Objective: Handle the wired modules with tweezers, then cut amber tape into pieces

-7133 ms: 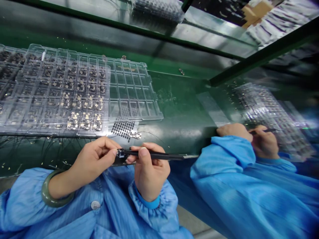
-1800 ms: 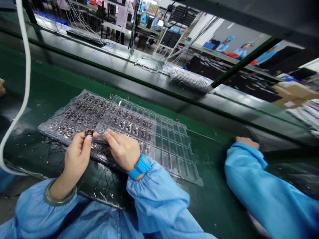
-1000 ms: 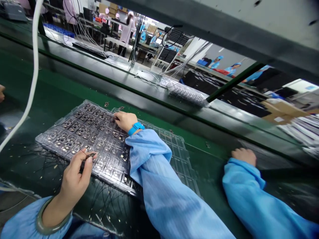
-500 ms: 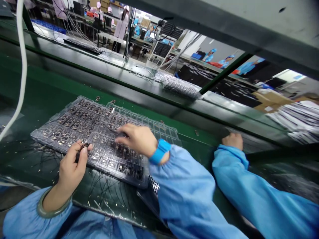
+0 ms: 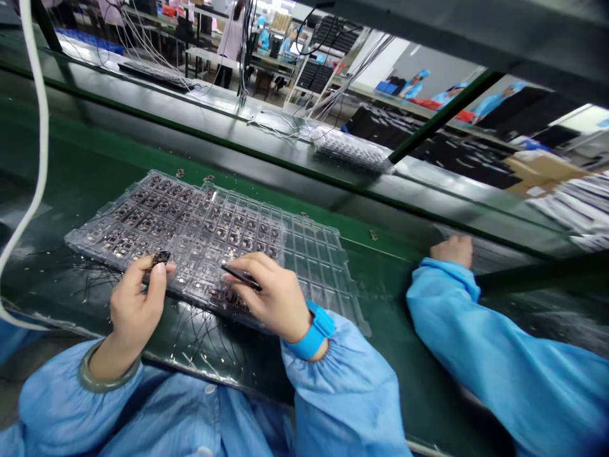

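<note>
Tray (image 5: 284, 240) partly behind right hand (image 5: 276, 295), co-worker's sleeve (image 5: 499, 355) cut off

Bench (image 5: 385, 289): green, shiny top.
Trays (image 5: 328, 273): clear plastic, overlapping, divided into compartments, many on the left holding small circuit boards (image 5: 235, 237).
Loose parts (image 5: 179, 172): a few along the far side.
Wires (image 5: 202, 327): thin, black, spread by the trays' near edge.

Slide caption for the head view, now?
Left hand pinches a board; right hand holds a black tool over a tray of parts.

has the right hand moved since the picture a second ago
Yes: judged against the filled tray, the right hand has come from the far edge toward the person, and rightward.
</note>
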Available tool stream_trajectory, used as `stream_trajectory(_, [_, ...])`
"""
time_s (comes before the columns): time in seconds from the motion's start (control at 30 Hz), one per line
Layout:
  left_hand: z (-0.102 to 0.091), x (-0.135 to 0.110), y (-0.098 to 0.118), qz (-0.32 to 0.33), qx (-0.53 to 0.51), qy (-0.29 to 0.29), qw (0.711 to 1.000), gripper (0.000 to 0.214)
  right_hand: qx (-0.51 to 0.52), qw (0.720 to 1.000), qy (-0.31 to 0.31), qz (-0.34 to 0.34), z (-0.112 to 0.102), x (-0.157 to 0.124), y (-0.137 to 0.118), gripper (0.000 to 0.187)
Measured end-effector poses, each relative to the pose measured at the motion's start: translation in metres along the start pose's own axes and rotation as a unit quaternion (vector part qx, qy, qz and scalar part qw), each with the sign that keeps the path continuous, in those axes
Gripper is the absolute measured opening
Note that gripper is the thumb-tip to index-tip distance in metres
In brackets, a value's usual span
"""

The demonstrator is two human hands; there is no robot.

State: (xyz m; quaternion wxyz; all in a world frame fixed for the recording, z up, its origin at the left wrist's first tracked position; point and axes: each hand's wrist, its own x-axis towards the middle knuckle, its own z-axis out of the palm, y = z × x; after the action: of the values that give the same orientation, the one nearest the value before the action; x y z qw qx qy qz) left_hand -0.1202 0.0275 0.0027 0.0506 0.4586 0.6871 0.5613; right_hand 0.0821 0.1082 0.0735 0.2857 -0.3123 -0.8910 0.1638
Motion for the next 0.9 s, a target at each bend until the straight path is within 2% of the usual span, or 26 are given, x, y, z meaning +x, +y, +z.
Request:
stream_trajectory(0.07, [-0.001, -0.004, 0.012, 0.05, -0.014, -0.042, 0.998, 0.016, 0.064, 0.996, 0.062, 0.017, -0.01, -0.007, -0.008, 0.012])
stream_trajectory(0.17, [0.005, -0.011, 0.031, 0.171, -0.033, -0.081, 0.981, 0.023, 0.13, 0.985, 0.097, 0.065, -0.014, -0.024, -0.024, 0.011])
stream_trajectory(0.27, [0.017, -0.025, 0.047, 0.24, -0.066, -0.104, 0.963, 0.038, 0.195, 0.959, 0.151, 0.137, -0.001, -0.046, -0.038, 0.01])
stream_trajectory(0.4, [0.029, -0.05, 0.059, 0.262, -0.079, -0.169, 0.947, 0.057, 0.243, 0.905, 0.246, 0.249, 0.027, -0.071, -0.048, 0.013])
stream_trajectory(0.47, [0.029, -0.06, 0.062, 0.266, -0.086, -0.204, 0.938, 0.064, 0.248, 0.882, 0.271, 0.294, 0.034, -0.08, -0.05, 0.015])
stream_trajectory(0.57, [0.024, -0.066, 0.064, 0.255, -0.098, -0.281, 0.92, 0.069, 0.257, 0.863, 0.274, 0.338, 0.031, -0.09, -0.05, 0.015])
stream_trajectory(0.67, [0.019, -0.063, 0.065, 0.212, -0.121, -0.331, 0.911, 0.054, 0.266, 0.854, 0.251, 0.371, 0.022, -0.097, -0.048, 0.014])
stream_trajectory(0.73, [0.018, -0.059, 0.064, 0.177, -0.139, -0.32, 0.92, 0.036, 0.269, 0.856, 0.222, 0.381, 0.018, -0.1, -0.047, 0.013])
stream_trajectory(0.8, [0.019, -0.056, 0.065, 0.133, -0.151, -0.312, 0.928, 0.029, 0.274, 0.865, 0.19, 0.376, 0.016, -0.101, -0.047, 0.014])
stream_trajectory(0.9, [0.021, -0.05, 0.071, 0.082, -0.166, -0.362, 0.914, 0.023, 0.284, 0.884, 0.15, 0.341, 0.014, -0.102, -0.049, 0.017])
